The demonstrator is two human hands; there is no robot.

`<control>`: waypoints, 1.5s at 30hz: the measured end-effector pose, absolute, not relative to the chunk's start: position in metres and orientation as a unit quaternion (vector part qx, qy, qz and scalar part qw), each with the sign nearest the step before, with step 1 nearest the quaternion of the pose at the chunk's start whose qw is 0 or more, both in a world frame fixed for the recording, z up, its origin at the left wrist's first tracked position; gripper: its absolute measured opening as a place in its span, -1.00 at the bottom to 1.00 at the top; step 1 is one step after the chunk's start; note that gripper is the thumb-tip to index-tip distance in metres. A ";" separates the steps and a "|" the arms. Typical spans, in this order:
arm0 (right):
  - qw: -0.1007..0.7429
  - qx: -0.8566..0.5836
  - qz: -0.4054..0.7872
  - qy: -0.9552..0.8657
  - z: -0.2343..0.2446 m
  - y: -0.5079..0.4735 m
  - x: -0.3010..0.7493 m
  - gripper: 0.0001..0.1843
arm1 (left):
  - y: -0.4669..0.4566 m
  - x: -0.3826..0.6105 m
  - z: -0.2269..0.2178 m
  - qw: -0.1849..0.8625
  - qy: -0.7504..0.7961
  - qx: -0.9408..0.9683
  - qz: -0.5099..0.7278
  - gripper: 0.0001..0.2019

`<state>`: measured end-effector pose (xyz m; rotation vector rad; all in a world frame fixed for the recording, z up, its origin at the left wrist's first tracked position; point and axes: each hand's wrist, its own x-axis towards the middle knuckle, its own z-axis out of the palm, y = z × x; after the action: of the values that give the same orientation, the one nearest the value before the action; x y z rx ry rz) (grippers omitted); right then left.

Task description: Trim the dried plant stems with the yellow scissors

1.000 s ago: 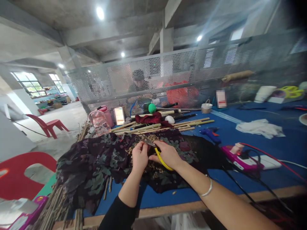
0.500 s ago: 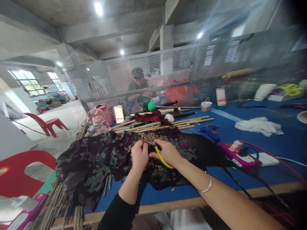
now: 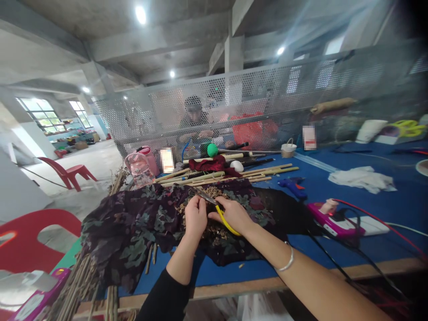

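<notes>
My right hand [image 3: 234, 215] grips yellow-handled scissors [image 3: 217, 208], blades pointing up and left toward my left hand [image 3: 195, 218]. My left hand is closed in a pinch on a small piece I cannot make out, right at the blade tips. Both hands hover over a dark floral cloth [image 3: 133, 227] spread on the blue table [image 3: 334, 249], above a pile of brown cut scraps [image 3: 214, 232].
Bamboo sticks [image 3: 227, 174] lie behind the cloth, more bundled at the front left [image 3: 76, 290]. A blue glue gun [image 3: 294, 185], a pink device with cables [image 3: 331, 223], a white cloth [image 3: 361, 178] and a pink bottle [image 3: 140, 167] stand around. A person sits behind the mesh screen [image 3: 194, 116].
The view has shifted slightly; both hands stay together at the scissors over the scraps with no clear change in grip.
</notes>
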<state>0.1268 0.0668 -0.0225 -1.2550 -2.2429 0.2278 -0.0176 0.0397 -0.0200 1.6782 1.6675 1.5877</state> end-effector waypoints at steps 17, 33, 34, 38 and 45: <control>0.327 -0.427 0.138 -0.832 -0.022 0.068 0.127 -0.62 | 0.042 -0.015 -0.022 0.208 0.542 0.561 0.591 -0.78; 0.348 -0.384 0.122 -0.846 -0.030 0.071 0.127 -0.39 | 0.039 -0.012 -0.023 0.244 0.513 0.561 0.602 -0.79; 0.349 -0.386 0.125 -0.845 -0.030 0.071 0.127 -0.40 | 0.039 -0.012 -0.023 0.248 0.510 0.561 0.603 -0.79; 0.349 -0.398 0.131 -0.838 -0.029 0.071 0.127 -0.47 | 0.038 -0.012 -0.021 0.244 0.508 0.564 0.604 -0.79; 0.338 -0.401 0.163 -0.836 -0.025 0.068 0.126 -0.58 | 0.038 -0.014 -0.021 0.215 0.528 0.560 0.601 -0.77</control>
<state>0.1255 0.0677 -0.0249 -1.0459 -2.1775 0.4257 -0.0141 0.0376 -0.0209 1.5531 1.4655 1.6656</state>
